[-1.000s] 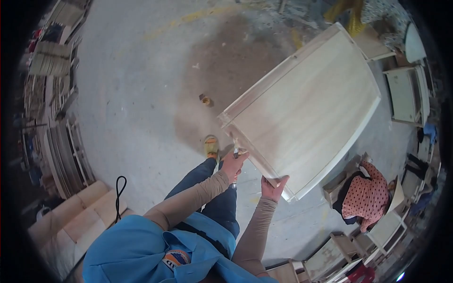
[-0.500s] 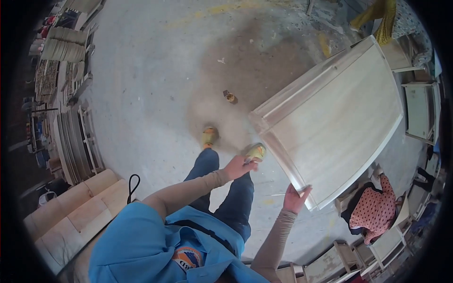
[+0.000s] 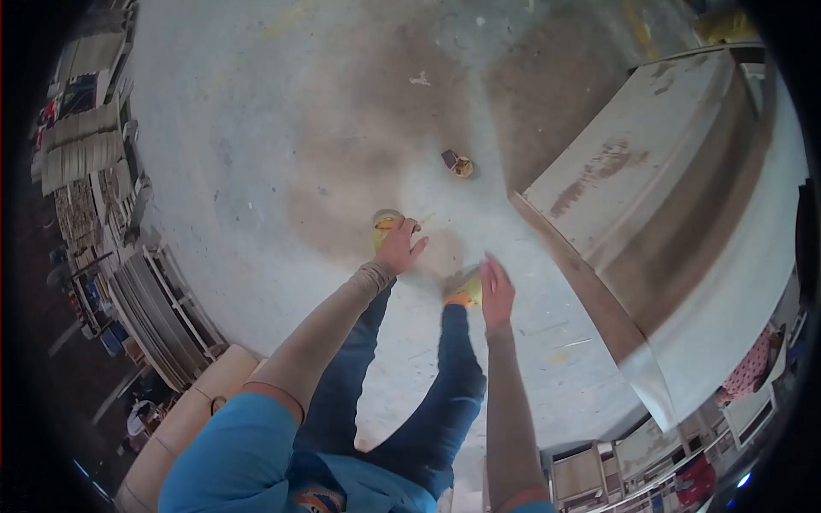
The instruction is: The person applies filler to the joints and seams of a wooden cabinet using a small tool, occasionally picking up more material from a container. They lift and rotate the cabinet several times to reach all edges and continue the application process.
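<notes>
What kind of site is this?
Likely a woodworking or furniture workshop: a large, apparently unfinished wooden piece stands at the right, stacked thin boards line the left, and the bare floor has broad brown patches, possibly dust or overspray.

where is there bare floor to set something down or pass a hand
Widest: floor between the stacked boards and the left shoe. Also free: beyond the small pot, and between it and the wooden cabinet. Crowded: around the left hand and right hand, and the lower right edge.
</notes>
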### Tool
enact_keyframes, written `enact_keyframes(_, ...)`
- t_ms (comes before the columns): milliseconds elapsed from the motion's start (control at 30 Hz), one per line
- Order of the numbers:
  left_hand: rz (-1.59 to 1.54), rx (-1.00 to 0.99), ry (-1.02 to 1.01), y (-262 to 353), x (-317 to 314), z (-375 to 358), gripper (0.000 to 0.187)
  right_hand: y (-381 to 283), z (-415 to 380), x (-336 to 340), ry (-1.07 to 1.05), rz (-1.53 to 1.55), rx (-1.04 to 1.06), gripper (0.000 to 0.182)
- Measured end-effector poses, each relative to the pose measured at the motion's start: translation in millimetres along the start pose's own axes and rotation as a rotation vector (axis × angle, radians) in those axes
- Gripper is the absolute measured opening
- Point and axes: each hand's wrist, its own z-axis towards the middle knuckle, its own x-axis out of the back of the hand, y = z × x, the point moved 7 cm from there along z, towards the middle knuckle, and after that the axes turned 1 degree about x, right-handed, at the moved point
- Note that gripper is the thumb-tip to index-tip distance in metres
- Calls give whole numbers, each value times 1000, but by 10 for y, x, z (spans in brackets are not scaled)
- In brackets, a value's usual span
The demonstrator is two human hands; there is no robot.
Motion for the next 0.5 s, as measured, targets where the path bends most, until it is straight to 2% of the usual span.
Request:
enact_keyframes(33, -27, 23, 7, -155, -89, 153, 30, 190, 452, -224, -23, -219, 15, 35)
enact_keyframes(100, -70, 61, 25, -529, -270, 400, 25, 516, 1293, -669, 123, -375, 301, 32)
enact_keyframes(167, -117, 84, 39, -861, -553, 659, 23, 653, 2039, -1009, 15, -575, 260, 33)
enact_keyframes(267, -147, 53, 113, -1294, -951, 982, 19, 880, 2820, -1405, 20, -726, 257, 31)
enact_keyframes(400, -231, 78, 108, -1679, -1312, 1328, 19, 1333, 3369, -1787, -21, -1042, 193, 28)
enact_keyframes(500, -256, 98, 102, -1889, -1484, 1439, 19, 1565, 3508, -1956, -137, -1065, 57, 29)
